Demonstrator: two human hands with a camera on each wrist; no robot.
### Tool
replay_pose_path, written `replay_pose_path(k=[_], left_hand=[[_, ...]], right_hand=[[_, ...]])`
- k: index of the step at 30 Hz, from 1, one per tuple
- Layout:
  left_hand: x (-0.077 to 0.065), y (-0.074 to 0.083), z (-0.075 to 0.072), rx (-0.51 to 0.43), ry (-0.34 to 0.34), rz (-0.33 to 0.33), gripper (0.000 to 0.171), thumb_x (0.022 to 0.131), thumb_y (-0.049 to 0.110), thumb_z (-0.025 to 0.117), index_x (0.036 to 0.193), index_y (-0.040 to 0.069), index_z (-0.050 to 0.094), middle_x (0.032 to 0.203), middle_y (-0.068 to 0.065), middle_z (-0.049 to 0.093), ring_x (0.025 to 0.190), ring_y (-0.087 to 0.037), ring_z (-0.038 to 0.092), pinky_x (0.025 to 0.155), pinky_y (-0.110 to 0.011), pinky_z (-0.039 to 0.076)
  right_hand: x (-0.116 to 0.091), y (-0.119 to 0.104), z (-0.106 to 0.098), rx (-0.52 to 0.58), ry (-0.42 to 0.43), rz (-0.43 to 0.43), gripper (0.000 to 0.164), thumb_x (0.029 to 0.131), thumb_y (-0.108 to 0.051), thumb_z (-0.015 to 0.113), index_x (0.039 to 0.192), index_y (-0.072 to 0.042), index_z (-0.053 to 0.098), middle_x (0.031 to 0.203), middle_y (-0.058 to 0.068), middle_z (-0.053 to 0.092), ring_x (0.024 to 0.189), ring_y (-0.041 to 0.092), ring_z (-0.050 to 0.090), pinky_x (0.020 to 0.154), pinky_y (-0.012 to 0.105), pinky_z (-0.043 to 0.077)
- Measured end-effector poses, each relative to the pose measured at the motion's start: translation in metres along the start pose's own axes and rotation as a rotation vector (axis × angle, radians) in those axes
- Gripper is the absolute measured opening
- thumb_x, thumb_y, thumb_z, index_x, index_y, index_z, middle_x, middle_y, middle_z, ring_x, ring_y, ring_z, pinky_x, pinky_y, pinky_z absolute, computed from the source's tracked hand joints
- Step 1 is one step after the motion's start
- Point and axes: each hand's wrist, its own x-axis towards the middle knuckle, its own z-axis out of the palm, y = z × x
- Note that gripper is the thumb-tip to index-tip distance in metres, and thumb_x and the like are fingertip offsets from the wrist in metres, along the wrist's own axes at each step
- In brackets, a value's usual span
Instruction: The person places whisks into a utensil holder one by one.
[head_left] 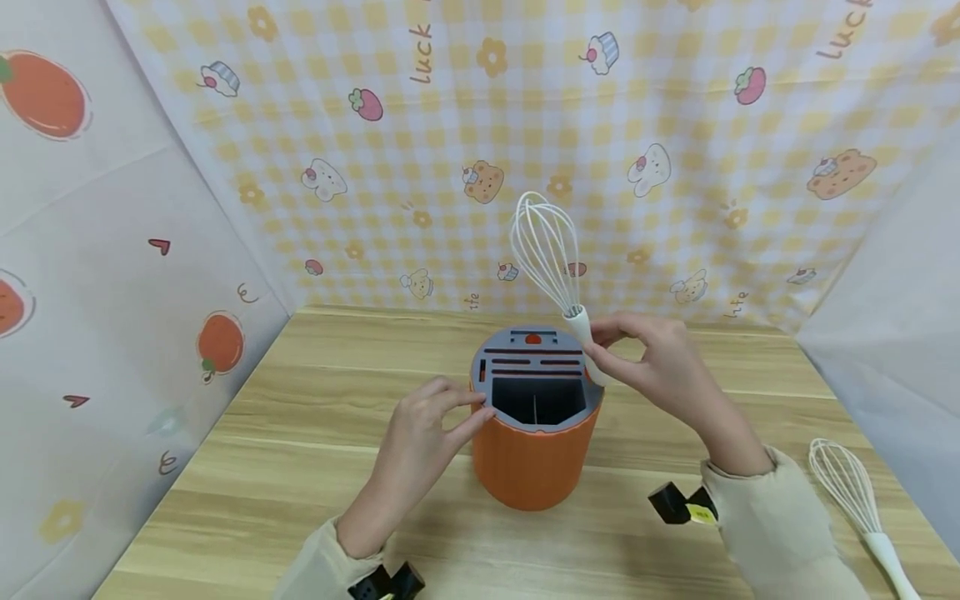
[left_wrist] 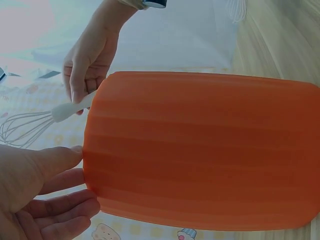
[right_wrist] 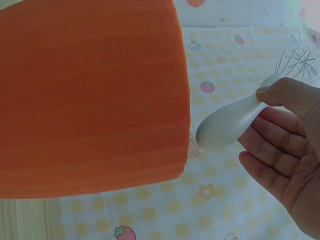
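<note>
Beyond one lying whisk [head_left: 879, 546], right fingers [head_left: 617, 364] pinch another [head_left: 578, 322], left fingers [head_left: 471, 423] touch the holder [head_left: 532, 467].

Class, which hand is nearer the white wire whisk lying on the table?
Right: the right hand is raised, left of that whisk; the left hand is much farther left.

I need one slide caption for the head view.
Right hand holds a white whisk near the orange container; left hand touches the rim.
</note>
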Motion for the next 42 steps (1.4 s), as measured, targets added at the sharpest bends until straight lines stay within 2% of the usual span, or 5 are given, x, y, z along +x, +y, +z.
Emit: replay_pose_path(k=[13, 20, 30, 36, 42], left_hand=[[0.000, 0.000, 0.000, -0.007, -0.006, 0.004, 0.016, 0.073, 0.017, 0.079, 0.086, 0.009, 0.074, 0.079, 0.001, 0.063, 0.066, -0.006, 0.056, 0.054, -0.018, 0.044], [0.000, 0.000, 0.000, -0.007, -0.010, -0.002, 0.017, 0.073, 0.018, 0.078, 0.087, 0.009, 0.074, 0.080, 0.002, 0.063, 0.068, -0.006, 0.057, 0.055, -0.017, 0.045], [0.001, 0.000, -0.002, 0.000, -0.016, -0.007, 0.017, 0.074, 0.019, 0.078, 0.087, 0.010, 0.074, 0.081, 0.003, 0.063, 0.070, -0.006, 0.058, 0.057, -0.017, 0.046], [0.001, 0.000, -0.002, -0.006, -0.019, -0.008, 0.017, 0.074, 0.019, 0.078, 0.087, 0.009, 0.074, 0.080, 0.002, 0.063, 0.069, -0.006, 0.058, 0.057, -0.017, 0.045], [0.002, 0.000, -0.002, -0.016, -0.014, -0.004, 0.018, 0.074, 0.018, 0.078, 0.088, 0.008, 0.074, 0.080, 0.001, 0.062, 0.066, -0.005, 0.055, 0.055, -0.018, 0.045]], right_hand=[[0.009, -0.009, 0.011, 0.112, -0.049, 0.011, 0.017, 0.078, -0.005, 0.071, 0.094, -0.011, 0.070, 0.085, -0.010, 0.067, 0.075, 0.004, 0.061, 0.066, 0.020, 0.048], [0.013, -0.014, 0.017, 0.168, -0.072, 0.009, 0.017, 0.078, -0.003, 0.071, 0.094, -0.010, 0.070, 0.088, -0.008, 0.068, 0.077, 0.006, 0.062, 0.067, 0.034, 0.051], [0.017, -0.017, 0.025, 0.253, -0.099, 0.013, 0.016, 0.078, -0.001, 0.071, 0.093, -0.006, 0.069, 0.087, -0.003, 0.068, 0.076, 0.008, 0.064, 0.070, 0.031, 0.052], [0.020, -0.017, 0.027, 0.290, -0.155, 0.017, 0.014, 0.079, -0.002, 0.070, 0.093, -0.005, 0.067, 0.085, -0.001, 0.067, 0.076, 0.009, 0.064, 0.070, 0.029, 0.052], [0.023, -0.020, 0.028, 0.321, -0.263, 0.084, 0.014, 0.081, -0.004, 0.069, 0.094, -0.006, 0.065, 0.085, -0.001, 0.066, 0.078, 0.008, 0.064, 0.071, 0.026, 0.052]])
